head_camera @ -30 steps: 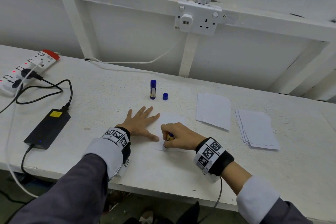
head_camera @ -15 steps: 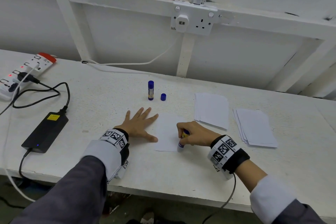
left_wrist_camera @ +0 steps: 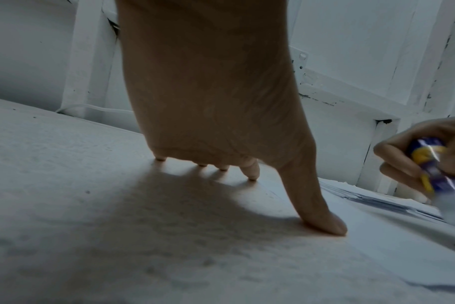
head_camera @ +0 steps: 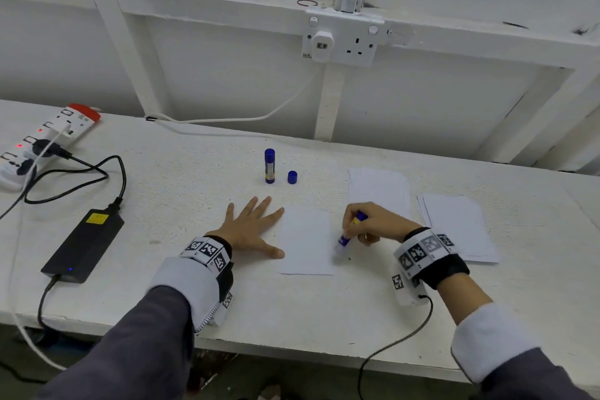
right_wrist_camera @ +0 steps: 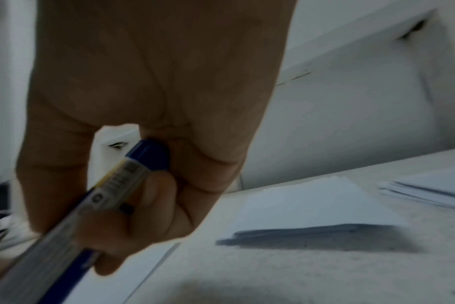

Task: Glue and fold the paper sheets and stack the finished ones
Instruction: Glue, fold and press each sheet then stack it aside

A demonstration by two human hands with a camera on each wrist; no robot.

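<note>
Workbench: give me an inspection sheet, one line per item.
Surface: white bench, rough, speckled.
Job's things: single sheet lying flat; glue stick tip at its right edge; two paper stacks to the right.
Clutter: capped second glue stick upright, loose cap beside it.
Hands: left hand flat, thumb and forefinger at the sheet's left edge; right hand grips the glue stick.
Cables: black cable from power strip to adapter; white cable along the wall.
Surroundings: wall socket, white framed wall.

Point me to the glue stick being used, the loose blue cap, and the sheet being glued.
glue stick in use [head_camera: 352, 229], head view, on its barrel below the right hand's fingers
loose blue cap [head_camera: 292, 177], head view, on its side wall
sheet being glued [head_camera: 305, 237], head view, on its bare middle
</note>
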